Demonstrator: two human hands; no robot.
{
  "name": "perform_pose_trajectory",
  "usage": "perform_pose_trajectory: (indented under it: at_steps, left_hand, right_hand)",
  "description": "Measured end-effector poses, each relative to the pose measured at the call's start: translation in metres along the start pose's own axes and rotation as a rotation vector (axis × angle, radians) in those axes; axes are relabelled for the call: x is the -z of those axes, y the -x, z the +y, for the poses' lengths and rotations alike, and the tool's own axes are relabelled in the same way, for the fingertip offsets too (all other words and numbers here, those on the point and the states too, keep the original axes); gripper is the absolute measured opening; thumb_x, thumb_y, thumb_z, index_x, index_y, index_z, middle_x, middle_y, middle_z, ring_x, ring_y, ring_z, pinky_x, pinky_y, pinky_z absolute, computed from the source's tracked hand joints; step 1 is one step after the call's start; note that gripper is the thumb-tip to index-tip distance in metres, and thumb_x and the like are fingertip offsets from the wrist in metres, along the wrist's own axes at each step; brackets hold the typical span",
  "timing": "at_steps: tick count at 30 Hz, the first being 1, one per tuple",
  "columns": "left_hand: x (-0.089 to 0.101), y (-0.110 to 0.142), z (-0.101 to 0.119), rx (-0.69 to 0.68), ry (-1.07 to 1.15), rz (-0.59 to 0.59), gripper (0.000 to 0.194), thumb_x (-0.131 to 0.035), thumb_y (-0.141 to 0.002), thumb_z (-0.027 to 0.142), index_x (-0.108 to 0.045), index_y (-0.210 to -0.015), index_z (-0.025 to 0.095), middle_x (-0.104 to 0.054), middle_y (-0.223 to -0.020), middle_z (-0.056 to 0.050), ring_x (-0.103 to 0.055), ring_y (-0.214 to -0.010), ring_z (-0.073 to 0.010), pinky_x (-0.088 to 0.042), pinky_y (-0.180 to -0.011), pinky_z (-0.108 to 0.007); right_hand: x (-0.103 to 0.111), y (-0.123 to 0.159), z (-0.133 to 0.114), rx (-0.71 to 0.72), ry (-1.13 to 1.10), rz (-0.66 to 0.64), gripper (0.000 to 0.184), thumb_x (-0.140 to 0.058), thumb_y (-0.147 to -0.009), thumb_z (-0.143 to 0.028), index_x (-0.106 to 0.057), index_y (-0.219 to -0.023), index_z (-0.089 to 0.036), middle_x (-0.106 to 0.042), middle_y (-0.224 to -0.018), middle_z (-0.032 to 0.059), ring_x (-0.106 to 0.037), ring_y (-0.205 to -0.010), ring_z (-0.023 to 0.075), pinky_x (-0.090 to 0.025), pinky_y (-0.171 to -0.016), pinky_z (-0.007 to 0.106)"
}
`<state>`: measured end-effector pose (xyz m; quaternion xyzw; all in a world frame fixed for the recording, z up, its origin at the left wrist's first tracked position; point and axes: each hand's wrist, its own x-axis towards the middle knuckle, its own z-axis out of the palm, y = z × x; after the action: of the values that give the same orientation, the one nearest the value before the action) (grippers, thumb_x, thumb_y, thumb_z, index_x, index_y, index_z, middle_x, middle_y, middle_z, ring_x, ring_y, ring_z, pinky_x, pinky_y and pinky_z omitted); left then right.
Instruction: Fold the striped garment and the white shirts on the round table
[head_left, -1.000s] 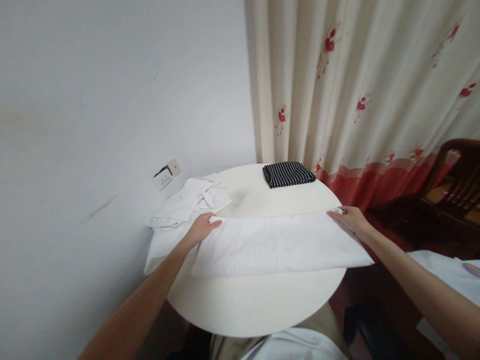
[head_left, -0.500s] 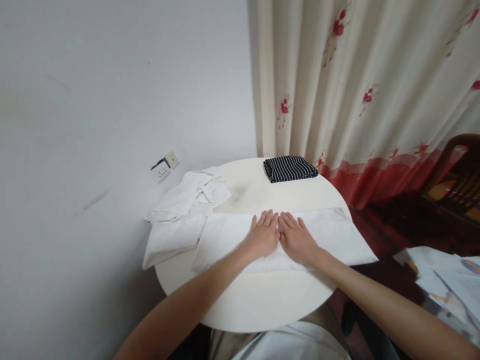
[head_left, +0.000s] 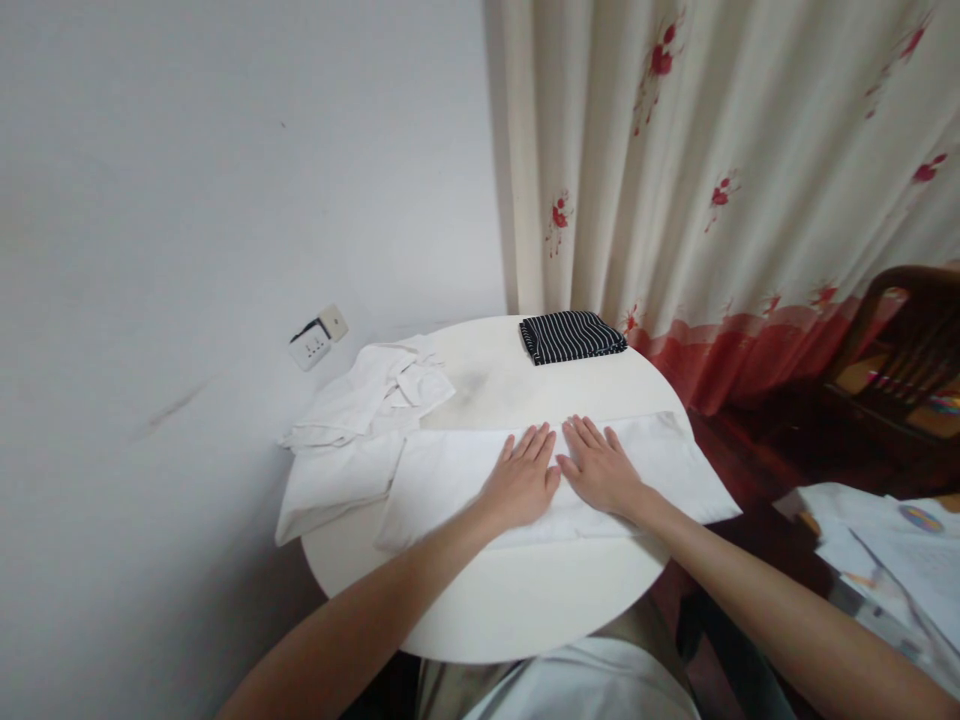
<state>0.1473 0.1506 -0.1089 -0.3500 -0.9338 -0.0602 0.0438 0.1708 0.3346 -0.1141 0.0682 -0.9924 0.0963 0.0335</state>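
Observation:
A folded white cloth (head_left: pixel 442 480) lies as a long flat strip across the round white table (head_left: pixel 510 610), its right corner reaching past the table's edge. My left hand (head_left: pixel 523 480) rests flat on the middle of the strip, fingers stretched out and pointing away from me. Close beside it, my right hand (head_left: pixel 598 467) also presses palm down on the cloth with its fingers spread. Neither hand grips anything. Parts of the cloth are hidden under both hands and forearms.
Loosely heaped white cloth (head_left: pixel 367 390) lies at the table's left by the wall. A folded black-and-white striped cloth (head_left: pixel 572 337) sits at the back. Beyond are a floral curtain (head_left: pixel 600 150), a wall socket (head_left: pixel 310 345), a wooden chair (head_left: pixel 892 350) and papers (head_left: pixel 892 560) at right.
My hands have let go of the strip's far corners and come together at its middle, palms down. Since half a second ago they have parted slightly.

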Motion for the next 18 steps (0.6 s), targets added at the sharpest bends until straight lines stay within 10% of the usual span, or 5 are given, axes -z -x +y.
perform_pose_trajectory:
  at_steps: [11,18]
  left_hand:
    - [0.016,0.073,-0.122,0.206,-0.212,0.031,0.058,-0.032,-0.104,0.043,-0.037,-0.155,0.016,-0.031,-0.163,-0.012,-0.027,-0.151,-0.0305,-0.025,-0.120,-0.057]
    - [0.039,0.105,-0.114,0.240,-0.251,0.136,0.055,-0.036,-0.103,0.041,-0.046,-0.149,0.013,-0.041,-0.157,-0.019,-0.032,-0.149,-0.0342,-0.023,-0.118,-0.063]
  right_hand:
    - [0.005,0.037,0.130,-0.249,0.144,0.143,0.066,-0.024,-0.103,-0.052,-0.035,-0.155,-0.014,-0.030,-0.163,0.0162,-0.026,-0.150,0.0330,-0.026,-0.116,0.063]
    - [0.021,0.061,0.101,-0.232,0.147,0.388,0.062,-0.030,-0.103,-0.045,-0.042,-0.151,-0.007,-0.029,-0.162,0.0224,-0.020,-0.152,0.0351,-0.023,-0.118,0.063]
